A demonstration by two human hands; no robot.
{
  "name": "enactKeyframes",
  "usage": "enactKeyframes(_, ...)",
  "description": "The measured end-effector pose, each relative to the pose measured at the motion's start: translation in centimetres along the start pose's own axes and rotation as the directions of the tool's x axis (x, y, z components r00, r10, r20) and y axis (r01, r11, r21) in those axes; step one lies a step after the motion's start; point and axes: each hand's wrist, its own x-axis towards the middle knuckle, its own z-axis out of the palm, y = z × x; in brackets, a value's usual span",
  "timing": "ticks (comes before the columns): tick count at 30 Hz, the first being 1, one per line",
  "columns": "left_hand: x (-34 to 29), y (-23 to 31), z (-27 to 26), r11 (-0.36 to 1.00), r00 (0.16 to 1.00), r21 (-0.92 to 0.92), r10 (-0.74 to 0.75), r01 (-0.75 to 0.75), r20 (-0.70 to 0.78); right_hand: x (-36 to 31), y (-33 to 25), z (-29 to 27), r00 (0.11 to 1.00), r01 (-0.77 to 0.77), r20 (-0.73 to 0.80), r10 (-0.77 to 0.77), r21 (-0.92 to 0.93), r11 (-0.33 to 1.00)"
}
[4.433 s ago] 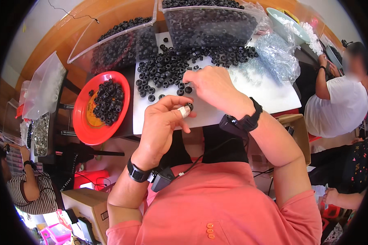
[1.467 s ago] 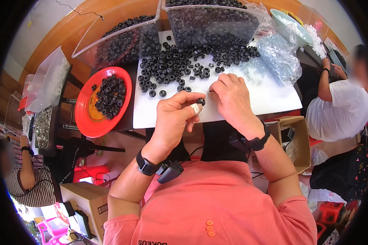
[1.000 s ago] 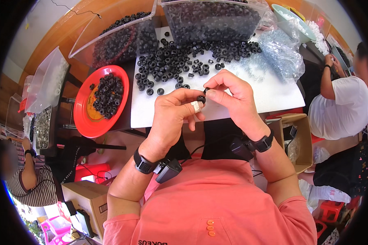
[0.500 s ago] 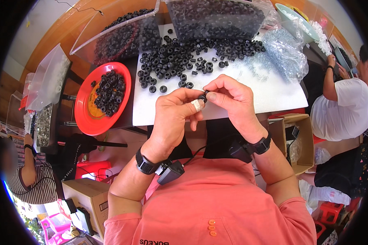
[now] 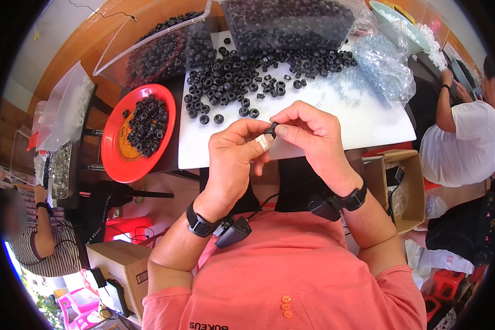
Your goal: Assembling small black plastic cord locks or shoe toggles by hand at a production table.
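Observation:
Just over the front edge of the white work board (image 5: 203, 148), my two hands meet at a small black round piece (image 5: 271, 128). My left hand (image 5: 229, 159) pinches it between thumb and forefinger, with white tape round a finger. From the other side the thumb and forefinger of my right hand (image 5: 316, 135) close on the same piece; whether they also hold a smaller part is hidden. Beyond my hands lies a loose heap of black rounded pieces with holes (image 5: 225, 80). Smaller black pieces (image 5: 273, 87) are scattered beside it.
On the left stands a red plate (image 5: 111, 159) holding more black pieces. Two clear bins (image 5: 148, 47) (image 5: 291, 27) of black pieces line the back. A plastic bag (image 5: 390, 77) with tiny clear parts lies at the right. Co-workers sit on both sides; an open carton (image 5: 418, 192) stands low right.
Both hands stay together at the board's front edge. The fingers have shifted slightly around the black piece, and the view has moved a little.

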Motion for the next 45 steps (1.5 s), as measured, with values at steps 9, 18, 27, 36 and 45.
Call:
enactKeyframes(9,-0.1,0.1,0.1,1.000,1.000,-0.006,-0.004,0.004,0.002,-0.3,-0.5,0.0,0.955,0.291,0.053,-0.293,-0.368,0.883)
enactKeyframes(18,-0.2,0.1,0.6,1.000,0.999,-0.001,-0.003,0.003,-0.042,-0.1,0.4,1.3,0.873,0.409,0.091,-0.479,-0.671,0.618)
enactKeyframes(27,-0.3,-0.1,0.4,1.000,1.000,0.000,0.011,-0.011,-0.029,0.3,0.5,1.3,0.885,0.393,0.006,-0.466,-0.546,0.740)
enactKeyframes(36,-0.4,-0.1,0.2,0.999,1.000,-0.026,0.023,-0.023,0.001,-1.0,-0.5,1.7,0.892,0.398,0.070,-0.447,-0.592,0.701)
enactKeyframes(45,-0.2,-0.1,0.9,0.996,0.998,-0.075,0.047,-0.050,-0.050,-0.9,1.0,3.0,0.839,0.353,-0.056,-0.542,-0.702,0.619)
